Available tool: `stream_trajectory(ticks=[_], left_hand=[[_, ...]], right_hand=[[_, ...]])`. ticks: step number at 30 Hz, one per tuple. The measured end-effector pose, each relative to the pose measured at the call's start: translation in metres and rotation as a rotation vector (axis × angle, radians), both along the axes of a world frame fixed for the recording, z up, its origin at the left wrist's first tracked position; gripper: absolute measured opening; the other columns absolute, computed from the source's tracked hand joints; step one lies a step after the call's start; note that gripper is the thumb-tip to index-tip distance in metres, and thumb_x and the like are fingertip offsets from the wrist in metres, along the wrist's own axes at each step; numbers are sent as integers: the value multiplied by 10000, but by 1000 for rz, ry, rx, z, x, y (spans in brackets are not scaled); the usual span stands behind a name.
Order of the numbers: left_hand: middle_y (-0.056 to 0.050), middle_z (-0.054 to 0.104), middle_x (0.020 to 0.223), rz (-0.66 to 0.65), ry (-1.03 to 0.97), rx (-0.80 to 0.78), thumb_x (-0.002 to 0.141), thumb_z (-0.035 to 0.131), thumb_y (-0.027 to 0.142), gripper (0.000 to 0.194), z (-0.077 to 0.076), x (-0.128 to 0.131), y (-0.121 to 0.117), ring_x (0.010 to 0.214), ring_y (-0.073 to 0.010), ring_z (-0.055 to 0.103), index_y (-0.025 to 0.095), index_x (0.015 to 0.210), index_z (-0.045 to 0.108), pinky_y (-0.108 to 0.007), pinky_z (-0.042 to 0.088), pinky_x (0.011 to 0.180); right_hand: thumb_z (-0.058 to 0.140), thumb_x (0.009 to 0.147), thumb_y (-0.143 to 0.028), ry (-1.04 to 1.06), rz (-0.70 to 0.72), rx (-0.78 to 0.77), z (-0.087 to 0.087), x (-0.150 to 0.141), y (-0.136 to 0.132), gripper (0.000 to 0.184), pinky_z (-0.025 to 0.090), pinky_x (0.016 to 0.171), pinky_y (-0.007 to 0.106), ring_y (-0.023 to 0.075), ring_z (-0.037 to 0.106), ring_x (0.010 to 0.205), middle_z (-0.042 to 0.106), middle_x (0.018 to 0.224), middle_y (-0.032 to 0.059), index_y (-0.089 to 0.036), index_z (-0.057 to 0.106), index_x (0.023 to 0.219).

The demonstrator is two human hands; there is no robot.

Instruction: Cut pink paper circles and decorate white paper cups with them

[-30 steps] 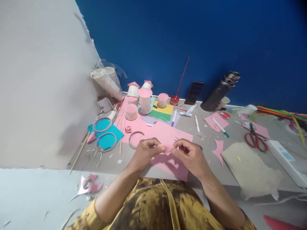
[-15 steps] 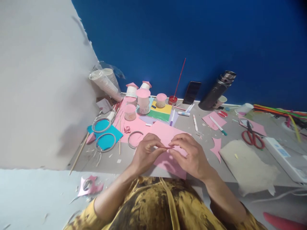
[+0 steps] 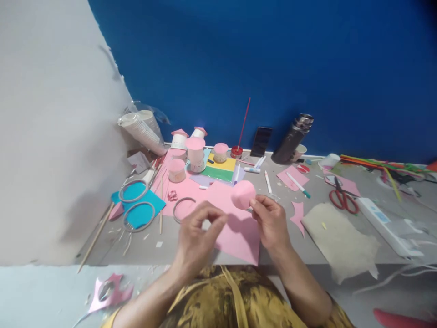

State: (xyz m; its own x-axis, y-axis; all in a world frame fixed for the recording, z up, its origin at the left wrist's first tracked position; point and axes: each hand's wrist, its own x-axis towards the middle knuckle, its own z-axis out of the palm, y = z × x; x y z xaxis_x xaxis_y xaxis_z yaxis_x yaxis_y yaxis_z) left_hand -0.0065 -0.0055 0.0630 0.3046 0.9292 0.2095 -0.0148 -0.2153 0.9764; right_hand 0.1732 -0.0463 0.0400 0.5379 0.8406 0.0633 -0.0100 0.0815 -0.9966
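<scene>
A round pink paper piece (image 3: pixel 243 194), slightly curved, is pinched at its lower right edge by my right hand (image 3: pixel 271 221). It is raised over a large pink paper sheet (image 3: pixel 239 237) that lies at the table's front edge. To the left of it, my left hand (image 3: pixel 198 234) has thumb and fingertips brought together, apart from the round piece, and nothing shows between them. Behind the hands stand paper cups topped with pink paper, among them a cup with a flat pink disc (image 3: pixel 195 145) and one with a pink cone roof (image 3: pixel 179 133).
Grey rings (image 3: pixel 139 216) lie on blue paper at the left, near stacked paper cups (image 3: pixel 141 132). On the right are red-handled scissors (image 3: pixel 343 201), a white power strip (image 3: pixel 385 223) and a beige sheet (image 3: pixel 337 241). A dark flask (image 3: pixel 290 141) and a phone (image 3: pixel 261 141) lean at the back.
My hands have moved apart. The round pink piece, held edge-on between both hands before, is now raised and turned face-on in my right hand alone. The camera view has shifted slightly.
</scene>
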Motion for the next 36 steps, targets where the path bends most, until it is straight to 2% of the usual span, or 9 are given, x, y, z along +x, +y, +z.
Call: stream_trajectory(ticks=[4,6,10,14,18,23,27,31,36], left_hand=[[-13,634,796,-285,-453,-836,630,937,329,390,-22,24,-9,667,-108,531,172,936,753,-239,404,603],[-8,632,826,-279,-675,-941,589,967,272,407,-26,38,-6,709,-99,551,160,906,737,-220,416,602],[5,655,851,-236,-831,-904,614,960,203,344,-22,52,3,709,-80,564,156,845,709,-200,425,584],[8,671,845,-204,-822,-884,624,962,250,362,-22,55,5,715,-84,585,159,878,721,-196,442,584],[4,686,822,-171,-796,-860,590,976,283,402,-27,56,4,685,-81,583,155,887,738,-189,430,565],[29,601,625,-129,-705,-802,571,973,287,349,-31,52,7,576,-67,501,131,735,707,-193,414,555],[24,580,599,-160,-583,-725,640,930,287,302,-29,48,8,576,-70,486,118,706,688,-198,412,580],[23,577,592,-162,-506,-687,663,913,294,303,-29,50,4,566,-67,471,121,671,665,-197,402,578],[23,604,621,-219,-475,-720,674,903,292,283,-32,55,-2,571,-76,530,138,732,673,-195,421,593]], right_hand=[[829,750,-442,244,-64,60,-9,-21,13,296,382,557,239,114,466,592,574,657,-30,-179,693,738],[834,748,-434,264,-53,79,-8,-31,17,288,410,567,242,128,506,621,593,680,-20,-181,700,715],[836,763,-402,271,-19,139,-5,-40,18,251,438,596,243,144,547,693,609,753,-7,-186,723,704],[823,794,-381,241,-21,186,-13,-40,17,223,477,720,263,169,592,812,637,832,14,-185,743,723],[807,813,-383,246,-14,183,-20,-42,15,221,478,702,259,161,586,791,631,832,9,-187,734,743],[801,803,-382,229,46,136,-12,-37,8,258,478,619,247,140,565,661,616,724,-12,-188,676,689],[772,825,-400,158,132,90,-3,-23,0,213,507,653,263,163,612,679,682,724,1,-199,714,781],[769,828,-393,83,96,41,-6,-13,-5,211,486,667,259,161,601,700,699,730,6,-188,746,786],[869,713,-371,458,6,46,-14,-11,-5,261,424,568,218,99,505,567,616,615,-38,-178,696,685]])
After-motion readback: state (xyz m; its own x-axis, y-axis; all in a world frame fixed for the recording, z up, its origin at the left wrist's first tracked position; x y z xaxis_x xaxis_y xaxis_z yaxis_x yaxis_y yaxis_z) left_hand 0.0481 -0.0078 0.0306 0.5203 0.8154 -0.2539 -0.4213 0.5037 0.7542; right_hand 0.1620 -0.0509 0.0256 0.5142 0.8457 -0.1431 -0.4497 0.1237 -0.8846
